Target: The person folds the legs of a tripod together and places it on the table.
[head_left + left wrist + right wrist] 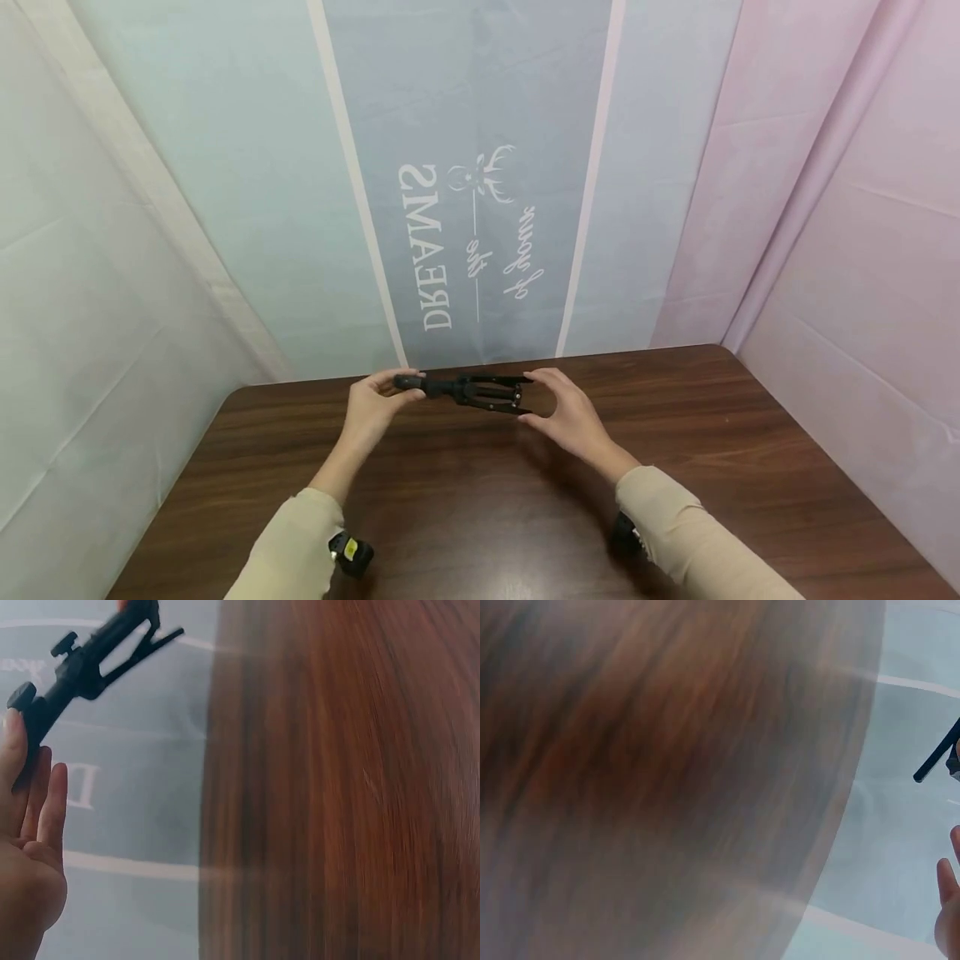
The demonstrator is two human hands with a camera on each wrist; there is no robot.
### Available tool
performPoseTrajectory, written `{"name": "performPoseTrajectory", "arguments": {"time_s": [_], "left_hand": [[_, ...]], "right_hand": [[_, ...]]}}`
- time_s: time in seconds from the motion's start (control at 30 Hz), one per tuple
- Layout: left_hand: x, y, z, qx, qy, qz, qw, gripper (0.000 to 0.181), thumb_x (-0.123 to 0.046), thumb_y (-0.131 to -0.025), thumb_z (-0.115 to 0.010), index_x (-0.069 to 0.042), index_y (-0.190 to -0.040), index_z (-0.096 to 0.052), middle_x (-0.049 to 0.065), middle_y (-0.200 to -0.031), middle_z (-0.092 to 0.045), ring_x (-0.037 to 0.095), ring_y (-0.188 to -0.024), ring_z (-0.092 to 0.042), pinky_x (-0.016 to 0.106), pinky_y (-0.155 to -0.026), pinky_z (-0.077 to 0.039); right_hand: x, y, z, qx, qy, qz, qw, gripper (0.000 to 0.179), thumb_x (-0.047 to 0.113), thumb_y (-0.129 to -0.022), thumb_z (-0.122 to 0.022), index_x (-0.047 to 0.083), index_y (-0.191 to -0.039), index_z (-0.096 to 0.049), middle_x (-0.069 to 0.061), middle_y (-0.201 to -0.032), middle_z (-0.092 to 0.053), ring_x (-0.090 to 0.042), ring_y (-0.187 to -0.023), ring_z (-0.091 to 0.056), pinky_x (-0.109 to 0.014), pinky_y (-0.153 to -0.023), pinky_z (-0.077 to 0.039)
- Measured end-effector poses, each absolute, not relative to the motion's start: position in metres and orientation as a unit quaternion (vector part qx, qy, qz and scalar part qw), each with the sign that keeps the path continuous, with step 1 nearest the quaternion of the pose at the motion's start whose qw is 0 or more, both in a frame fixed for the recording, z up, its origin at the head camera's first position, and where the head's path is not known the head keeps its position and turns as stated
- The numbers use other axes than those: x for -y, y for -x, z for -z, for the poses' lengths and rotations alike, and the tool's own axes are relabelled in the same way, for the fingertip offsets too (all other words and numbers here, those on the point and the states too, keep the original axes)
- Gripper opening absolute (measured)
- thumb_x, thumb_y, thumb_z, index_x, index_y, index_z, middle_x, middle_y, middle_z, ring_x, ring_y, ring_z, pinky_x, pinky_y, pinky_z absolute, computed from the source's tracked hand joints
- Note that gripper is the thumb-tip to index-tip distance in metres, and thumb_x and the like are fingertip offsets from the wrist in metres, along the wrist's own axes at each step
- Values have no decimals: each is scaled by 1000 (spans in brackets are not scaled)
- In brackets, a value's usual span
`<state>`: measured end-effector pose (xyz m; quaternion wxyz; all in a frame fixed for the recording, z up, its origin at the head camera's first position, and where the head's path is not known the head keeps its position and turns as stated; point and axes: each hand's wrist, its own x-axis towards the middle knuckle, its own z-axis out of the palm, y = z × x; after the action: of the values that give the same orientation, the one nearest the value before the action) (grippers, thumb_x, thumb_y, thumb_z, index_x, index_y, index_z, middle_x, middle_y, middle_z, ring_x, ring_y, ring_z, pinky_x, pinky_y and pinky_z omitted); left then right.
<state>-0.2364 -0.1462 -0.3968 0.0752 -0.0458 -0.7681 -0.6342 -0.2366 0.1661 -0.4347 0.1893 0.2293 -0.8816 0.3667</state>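
A small black tripod (462, 389) is held sideways above the far part of the table, its legs partly spread toward the right. My left hand (371, 410) grips its narrow end between thumb and fingers. At the other end, the thumb and fingers of my right hand (572, 419) hold the outer legs near their tips. The left wrist view shows the tripod (77, 669) tilted, with knobs on its side and the left hand (34, 881) below it. Only a leg of the tripod (934, 760) and part of the right hand (950, 922) appear in the right wrist view.
Beneath both hands lies a dark wood-grain table (480, 500) with rounded far corners. A pale blue and pink fabric backdrop (525, 100) with white lettering hangs right behind its far edge. Pale fabric walls (67, 350) stand at both sides.
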Motion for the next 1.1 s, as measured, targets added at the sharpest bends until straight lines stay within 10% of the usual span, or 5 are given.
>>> {"name": "performPoseTrajectory", "arguments": {"time_s": [0.3, 1.1], "left_hand": [[154, 257, 425, 852, 80, 515, 53, 29, -20, -73, -89, -20, -101, -80, 2, -101, -72, 18, -83, -65, 34, -67, -55], [146, 276, 476, 911, 120, 394, -1, 27, -14, -79, -84, -16, -106, -78, 4, -114, -71, 31, -117, -60, 51, -99, -47]], "right_hand": [[-176, 247, 437, 905, -255, -289, 180, 62, 16, -74, -90, 7, -129, -63, -7, -125, -60, -27, -111, -61, -45, -86, -54], [-176, 260, 461, 931, -276, -181, 154, 62, 17, -73, -90, 8, -122, -54, -4, -115, -57, -20, -96, -58, -42, -82, -51]]}}
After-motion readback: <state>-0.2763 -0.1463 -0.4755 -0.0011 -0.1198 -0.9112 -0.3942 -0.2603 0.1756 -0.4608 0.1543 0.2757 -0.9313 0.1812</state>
